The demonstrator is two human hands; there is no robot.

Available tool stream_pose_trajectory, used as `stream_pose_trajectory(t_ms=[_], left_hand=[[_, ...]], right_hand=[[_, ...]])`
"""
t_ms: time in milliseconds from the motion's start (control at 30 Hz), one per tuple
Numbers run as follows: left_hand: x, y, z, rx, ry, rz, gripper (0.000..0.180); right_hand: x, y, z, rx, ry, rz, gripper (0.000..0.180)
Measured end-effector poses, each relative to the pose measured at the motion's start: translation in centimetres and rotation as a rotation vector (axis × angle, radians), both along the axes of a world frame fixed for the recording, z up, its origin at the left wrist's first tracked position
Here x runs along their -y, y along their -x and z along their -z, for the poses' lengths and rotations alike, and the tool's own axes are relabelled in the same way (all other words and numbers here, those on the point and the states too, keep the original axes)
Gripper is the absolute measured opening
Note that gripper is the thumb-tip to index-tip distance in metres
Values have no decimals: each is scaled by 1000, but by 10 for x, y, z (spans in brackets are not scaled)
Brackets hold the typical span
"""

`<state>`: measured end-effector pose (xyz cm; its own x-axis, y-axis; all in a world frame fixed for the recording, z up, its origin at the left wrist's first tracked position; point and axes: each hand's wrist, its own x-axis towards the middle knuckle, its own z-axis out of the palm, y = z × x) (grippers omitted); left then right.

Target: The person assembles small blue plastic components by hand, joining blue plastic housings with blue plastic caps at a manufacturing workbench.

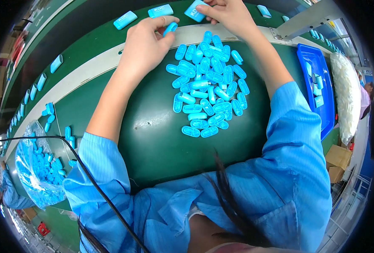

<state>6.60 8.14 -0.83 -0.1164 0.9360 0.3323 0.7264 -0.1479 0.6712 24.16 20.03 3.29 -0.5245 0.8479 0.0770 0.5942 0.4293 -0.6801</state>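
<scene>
My left hand (144,45) pinches a small blue oval plastic cap (170,29) between thumb and fingers, beyond the far side of the green table. To its right, my right hand (228,16) grips the edge of a light blue flat case (194,11) with white print. The case lies at or just above the green conveyor belt; contact is hard to tell. A loose pile of blue oval caps (204,103), some showing their hollow side, spreads over the table below both hands. Two more blue cases, one (160,11) and another (125,20), rest on the belt left of the held case.
A pale metal rail (107,59) separates table and belt. More cases line the belt on both sides. A clear bag of caps (41,168) sits at left, with a black cable (88,168) nearby. At right are a blue tray (328,103) and a white-filled bag (345,97).
</scene>
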Motion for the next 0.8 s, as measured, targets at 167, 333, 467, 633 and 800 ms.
stream_pose_trajectory(t_ms=[167, 333, 467, 633, 800], left_hand=[[0, -8, -10, 669, 249, 64, 30], [0, 0, -4, 979, 242, 237, 31], [-2, 1, -2, 938, 188, 128, 30], [-1, -5, 3, 968, 133, 67, 29], [1, -7, -3, 796, 64, 91, 31]], right_hand=[[32, 0, 18, -565, 157, -333, 25], [40, -7, 9, -348, -89, -291, 26], [22, -9, 24, -548, 383, -270, 23], [26, -8, 28, -612, 593, -253, 22], [28, -8, 25, -662, 632, -246, 23]])
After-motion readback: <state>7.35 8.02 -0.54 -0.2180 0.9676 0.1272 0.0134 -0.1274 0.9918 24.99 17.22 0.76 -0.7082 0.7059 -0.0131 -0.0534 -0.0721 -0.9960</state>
